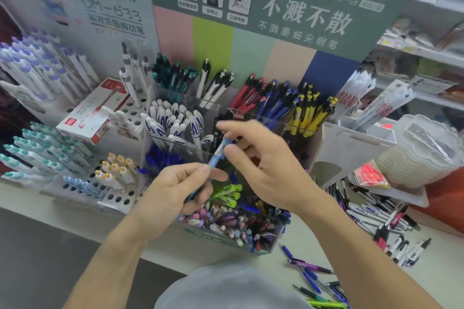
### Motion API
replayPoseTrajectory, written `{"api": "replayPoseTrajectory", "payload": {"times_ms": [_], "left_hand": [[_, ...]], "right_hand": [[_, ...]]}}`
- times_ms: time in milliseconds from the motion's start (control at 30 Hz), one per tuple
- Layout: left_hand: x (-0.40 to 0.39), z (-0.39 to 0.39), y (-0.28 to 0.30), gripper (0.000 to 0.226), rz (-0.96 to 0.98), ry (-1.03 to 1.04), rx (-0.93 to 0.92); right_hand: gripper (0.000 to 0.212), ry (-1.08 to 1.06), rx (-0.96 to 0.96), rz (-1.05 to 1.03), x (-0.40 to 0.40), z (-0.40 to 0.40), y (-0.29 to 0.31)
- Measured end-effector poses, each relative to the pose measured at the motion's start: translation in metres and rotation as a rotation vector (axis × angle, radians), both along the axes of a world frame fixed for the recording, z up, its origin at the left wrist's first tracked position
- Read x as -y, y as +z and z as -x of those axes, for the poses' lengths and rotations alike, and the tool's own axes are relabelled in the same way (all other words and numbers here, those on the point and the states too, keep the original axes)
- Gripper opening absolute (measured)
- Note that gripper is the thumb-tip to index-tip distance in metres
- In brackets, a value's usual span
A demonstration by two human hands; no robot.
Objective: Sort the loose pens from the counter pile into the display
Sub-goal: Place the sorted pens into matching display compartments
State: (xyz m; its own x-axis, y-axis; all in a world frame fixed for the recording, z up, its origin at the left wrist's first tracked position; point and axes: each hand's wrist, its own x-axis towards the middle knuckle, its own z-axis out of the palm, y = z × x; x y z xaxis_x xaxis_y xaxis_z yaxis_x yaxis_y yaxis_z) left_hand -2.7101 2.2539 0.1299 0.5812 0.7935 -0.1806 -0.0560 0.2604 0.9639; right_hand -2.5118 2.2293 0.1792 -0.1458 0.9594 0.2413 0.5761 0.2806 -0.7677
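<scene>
Blue and purple loose pens (311, 272) lie scattered on the counter (288, 241) nearest the viewer, with more of the pile (381, 218) to the right. Above them, the left hand (173, 190) curls its fingers round the lower end of a light-blue pen (218, 155), while the right hand (261, 158) pinches its upper end between thumb and fingers. Behind the hands stands the clear tiered display (226, 113), its compartments packed with upright pens beneath a green sign (288, 12).

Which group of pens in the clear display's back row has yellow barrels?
The yellow pens at the back row's right end; the groups to their left are blue, red, black-and-white and teal.
</scene>
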Motion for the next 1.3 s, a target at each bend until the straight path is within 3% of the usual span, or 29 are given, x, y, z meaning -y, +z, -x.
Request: {"api": "replayPoseTrajectory", "payload": {"times_ms": [100, 200, 367, 467, 500, 600, 700, 800, 900, 1033, 1167, 1300], "left_hand": [[0.004, 0.0, -0.002, 0.035, 0.026, -0.096, 0.012], [0.009, 0.001, -0.013, 0.025, -0.005, -0.102, -0.073], [0.019, 0.003, -0.026, 0.013, -0.237, -0.121, -0.283], [0.019, 0.001, -0.024, 0.03, -0.261, -0.11, -0.309], [0.018, 0.0, -0.022, 0.034, -0.245, -0.099, -0.3], [0.015, -0.008, -0.012, 0.043, -0.294, -0.073, -0.294], [0.011, -0.025, 0.006, 0.016, -0.449, 0.044, -0.288], [-0.001, -0.044, 0.024, 0.003, -0.565, 0.155, -0.251], [-0.016, -0.06, 0.036, 0.012, -0.668, 0.176, -0.24], [-0.031, -0.068, 0.045, 0.021, -0.851, 0.12, -0.276], [-0.039, -0.043, 0.049, 0.022, -0.846, 0.321, -0.301], [-0.033, 0.001, 0.027, 0.015, -0.875, 0.431, -0.485]], "right_hand": [[0.02, 0.051, -0.081, 0.171, 0.01, 0.001, 0.0], [0.011, -0.047, 0.011, 0.223, 0.02, -0.002, -0.01], [0.053, -0.204, 0.093, 0.316, 0.032, 0.001, -0.026], [0.021, -0.034, -0.096, 0.389, 0.035, -0.011, -0.021], [0.019, 0.03, -0.145, 0.394, 0.036, -0.016, -0.018], [0.01, -0.026, -0.086, 0.302, 0.033, -0.023, -0.01], [0.039, -0.199, 0.033, 0.157, 0.022, -0.026, 0.002], [0.031, -0.196, -0.118, 0.082, 0.014, -0.036, 0.019], [0.021, -0.112, -0.215, 0.015, 0.008, -0.048, 0.031], [0.008, -0.197, -0.284, -0.012, 0.001, -0.06, 0.034], [0.009, -0.214, -0.422, 0.038, 0.0, -0.062, 0.029], [0.012, -0.184, -0.456, 0.075, 0.006, -0.048, 0.024]]}}
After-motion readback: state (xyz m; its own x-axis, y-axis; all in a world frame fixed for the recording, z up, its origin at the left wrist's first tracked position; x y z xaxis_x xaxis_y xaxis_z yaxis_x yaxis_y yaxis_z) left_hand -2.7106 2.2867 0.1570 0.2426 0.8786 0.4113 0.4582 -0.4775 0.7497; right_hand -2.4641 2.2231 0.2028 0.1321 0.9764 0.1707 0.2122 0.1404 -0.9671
